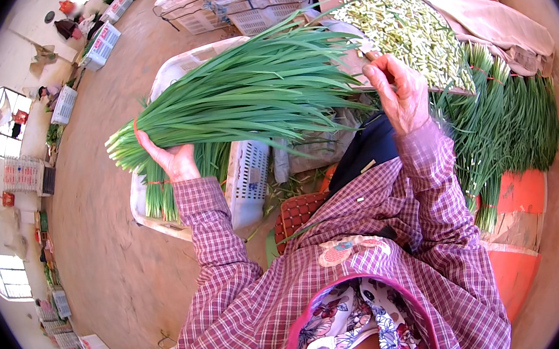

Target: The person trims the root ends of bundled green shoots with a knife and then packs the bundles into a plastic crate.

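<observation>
A big bundle of garlic chives [250,85] lies over my left hand [172,157], which grips it near the pale cut ends. A red band circles the bundle there, and the long green leaves fan out to the right. Beneath it stands a white plastic crate [249,177] holding more banded chives [159,197]. My right hand [401,90] is raised past the leaf tips, thumb and fingers drawn together in a pinch; what is between them, if anything, is too small to name. Beyond that hand, chopped pale stem ends [407,28] are heaped on a board.
At right, loose and bundled chives [512,119] lie by a pinkish cloth [482,24] and orange-red panels [517,279]. White crates [254,0] are stacked at the far side. A red woven seat [297,213] is by my lap. More crates [101,46] line the left wall.
</observation>
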The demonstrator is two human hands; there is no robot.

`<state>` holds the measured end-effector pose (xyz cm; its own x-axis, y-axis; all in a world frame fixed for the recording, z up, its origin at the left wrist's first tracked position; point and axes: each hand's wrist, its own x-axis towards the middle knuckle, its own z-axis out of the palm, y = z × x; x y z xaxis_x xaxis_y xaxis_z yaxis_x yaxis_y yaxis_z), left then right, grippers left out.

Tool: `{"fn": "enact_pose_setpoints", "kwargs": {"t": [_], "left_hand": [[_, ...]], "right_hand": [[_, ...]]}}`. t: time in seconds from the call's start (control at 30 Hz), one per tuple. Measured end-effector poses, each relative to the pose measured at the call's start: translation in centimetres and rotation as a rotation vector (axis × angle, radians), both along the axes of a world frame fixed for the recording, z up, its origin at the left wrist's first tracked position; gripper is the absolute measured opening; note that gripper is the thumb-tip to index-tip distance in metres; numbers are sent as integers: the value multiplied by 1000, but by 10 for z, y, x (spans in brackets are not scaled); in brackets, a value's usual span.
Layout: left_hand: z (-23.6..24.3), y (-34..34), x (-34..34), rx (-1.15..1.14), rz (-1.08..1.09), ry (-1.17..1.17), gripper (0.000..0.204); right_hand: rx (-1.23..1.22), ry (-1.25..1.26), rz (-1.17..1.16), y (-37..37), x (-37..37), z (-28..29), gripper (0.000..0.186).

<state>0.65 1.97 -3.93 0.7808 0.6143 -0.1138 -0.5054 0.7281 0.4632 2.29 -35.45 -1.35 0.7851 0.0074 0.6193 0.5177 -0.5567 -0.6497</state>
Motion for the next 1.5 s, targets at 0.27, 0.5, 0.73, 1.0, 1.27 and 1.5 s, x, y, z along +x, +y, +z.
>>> {"fn": "enact_pose_setpoints", "kwargs": {"t": [0.27,0.5,0.73,1.0,1.27,1.5], "left_hand": [[-11,-4,-3,-97,-44,-6,62],[-9,-10,-2,-162,-85,-19,63],[-16,-12,-3,-183,-135,-2,61],[-35,-9,-2,-256,-206,31,66],[-66,-10,-1,437,-98,214,77],[-78,-44,-9,1040,66,348,99]], "right_hand": [[131,-43,88,12,-22,5,6],[-92,-94,48,18,-24,5,7],[-76,-97,77,24,-29,8,9],[-70,-280,-24,22,-15,3,18],[-405,-34,66,51,-27,-24,33],[-354,-26,60,44,-44,-35,39]]}}
